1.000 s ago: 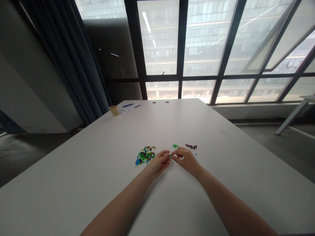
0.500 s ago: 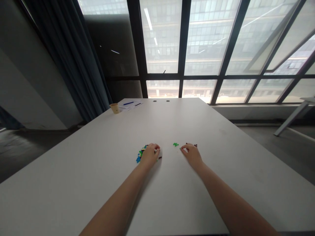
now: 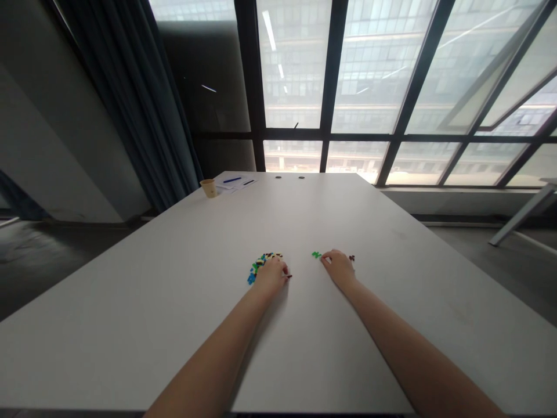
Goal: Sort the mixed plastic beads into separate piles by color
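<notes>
My left hand rests at the near right side of a pile of small coloured bricks, blue, green, yellow, white and dark. Its fingers are curled together, and a small dark brown piece shows at their tips; whether it is gripped is unclear. My right hand has thumb and forefinger pinched at a small green piece, mostly covered by the fingertips. Just left of this pinch lies a cluster of green pieces. Dark brown pieces lie behind the right hand, partly hidden by it.
The wide white table stretches toward the windows. At its far left stand a tan paper cup and papers with a blue pen on them. Two dark round discs sit near the far edge.
My left hand has shifted toward the near side of the pile, to the dark brown piece, uncovering more bricks. The right hand's pinch has come closer to the green cluster. The view has swung slightly left.
</notes>
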A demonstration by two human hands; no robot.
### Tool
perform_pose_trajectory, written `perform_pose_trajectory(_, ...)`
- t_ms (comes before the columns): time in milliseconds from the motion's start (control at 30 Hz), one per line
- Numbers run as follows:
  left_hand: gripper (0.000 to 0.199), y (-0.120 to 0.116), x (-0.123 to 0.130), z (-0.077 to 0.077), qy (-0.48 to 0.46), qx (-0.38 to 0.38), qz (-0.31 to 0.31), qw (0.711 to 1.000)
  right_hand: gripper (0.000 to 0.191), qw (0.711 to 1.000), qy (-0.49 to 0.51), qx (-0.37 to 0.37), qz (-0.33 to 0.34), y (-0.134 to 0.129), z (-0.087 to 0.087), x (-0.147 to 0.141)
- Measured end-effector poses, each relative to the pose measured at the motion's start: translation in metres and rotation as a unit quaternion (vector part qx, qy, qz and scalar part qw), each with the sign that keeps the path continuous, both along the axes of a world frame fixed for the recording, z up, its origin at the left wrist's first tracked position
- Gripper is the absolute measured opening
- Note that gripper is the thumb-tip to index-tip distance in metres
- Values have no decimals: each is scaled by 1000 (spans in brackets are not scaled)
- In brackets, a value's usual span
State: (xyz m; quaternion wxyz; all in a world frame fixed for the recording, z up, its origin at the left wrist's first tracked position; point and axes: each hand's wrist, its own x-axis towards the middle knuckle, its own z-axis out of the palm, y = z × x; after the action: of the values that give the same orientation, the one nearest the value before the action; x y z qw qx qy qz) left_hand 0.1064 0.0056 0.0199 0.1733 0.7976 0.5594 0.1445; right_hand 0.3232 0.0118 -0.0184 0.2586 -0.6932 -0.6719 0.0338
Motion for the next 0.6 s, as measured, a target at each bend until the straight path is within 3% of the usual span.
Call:
perform_pose_trajectory(367, 11, 1, 6, -10, -70, 3, -26, 997, 21, 998, 21, 53, -6, -9, -1, 0)
perform_pose_trajectory(600, 14, -1, 14, -9, -173, 58, -104, 978, 23, 986, 127, 80, 71, -28, 9, -11)
